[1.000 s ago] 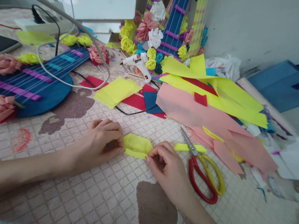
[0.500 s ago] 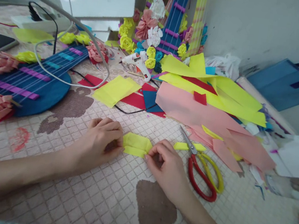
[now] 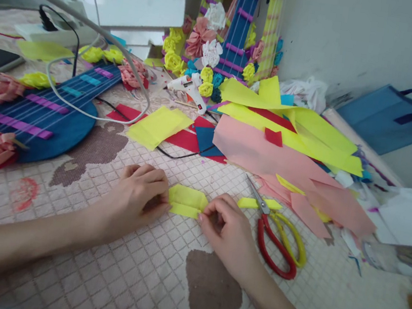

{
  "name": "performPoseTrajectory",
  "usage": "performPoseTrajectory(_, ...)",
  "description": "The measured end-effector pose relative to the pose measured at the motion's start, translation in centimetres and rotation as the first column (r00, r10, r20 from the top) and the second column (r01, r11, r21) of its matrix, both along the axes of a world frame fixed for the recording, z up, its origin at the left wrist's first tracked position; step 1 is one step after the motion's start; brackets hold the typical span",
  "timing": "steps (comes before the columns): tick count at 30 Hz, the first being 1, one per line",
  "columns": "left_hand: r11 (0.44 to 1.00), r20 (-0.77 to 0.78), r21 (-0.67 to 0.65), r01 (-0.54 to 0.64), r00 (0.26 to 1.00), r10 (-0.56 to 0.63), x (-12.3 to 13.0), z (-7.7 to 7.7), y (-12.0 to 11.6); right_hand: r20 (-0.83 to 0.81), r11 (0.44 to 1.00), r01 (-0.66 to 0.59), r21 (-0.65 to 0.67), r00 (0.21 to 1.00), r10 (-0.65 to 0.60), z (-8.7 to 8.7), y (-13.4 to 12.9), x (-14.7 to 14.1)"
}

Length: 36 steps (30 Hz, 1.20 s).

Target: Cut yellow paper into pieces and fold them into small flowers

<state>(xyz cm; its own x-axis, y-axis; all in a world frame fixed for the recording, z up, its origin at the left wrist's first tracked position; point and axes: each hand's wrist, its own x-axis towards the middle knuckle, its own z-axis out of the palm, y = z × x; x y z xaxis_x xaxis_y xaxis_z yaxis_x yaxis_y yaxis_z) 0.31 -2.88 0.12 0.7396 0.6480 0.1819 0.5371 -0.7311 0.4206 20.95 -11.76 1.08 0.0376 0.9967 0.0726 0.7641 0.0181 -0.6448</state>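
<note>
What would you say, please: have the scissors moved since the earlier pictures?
No: against the brown patch on the tablecloth, the scissors lie in the same place; both drift slightly left together in view.

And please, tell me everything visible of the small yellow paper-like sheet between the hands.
The small yellow paper-like sheet looks thin, slightly see-through, with slanted far corners and a crease near its closer edge. The left hand and right hand hold its ends, on or just above the cream diamond-patterned cloth.
</note>
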Motion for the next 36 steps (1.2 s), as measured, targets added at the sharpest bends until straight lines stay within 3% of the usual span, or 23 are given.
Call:
performPoseTrajectory(18, 1.0, 0.018, -0.018, -0.009, 1.0, 0.009, 0.14, 0.0, -0.08, 0.038, 1.0, -0.018, 0.003, 0.999, 0.018, 0.11, 0.02, -0.03)
performPoseTrajectory(28, 1.0, 0.008, -0.023, -0.016, 1.0, 0.016, 0.07, -0.11, -0.12, 0.156, 0.999, -0.024, 0.035, 0.988, 0.018, -0.68, -0.06, -0.17)
performPoseTrajectory(36, 0.992, 0.085, -0.126, -0.003, 0.996, 0.013, -0.19, 0.08, -0.31, 0.092, 0.995, -0.101, 0.02, 0.991, 0.099, -0.52, -0.14, 0.3)
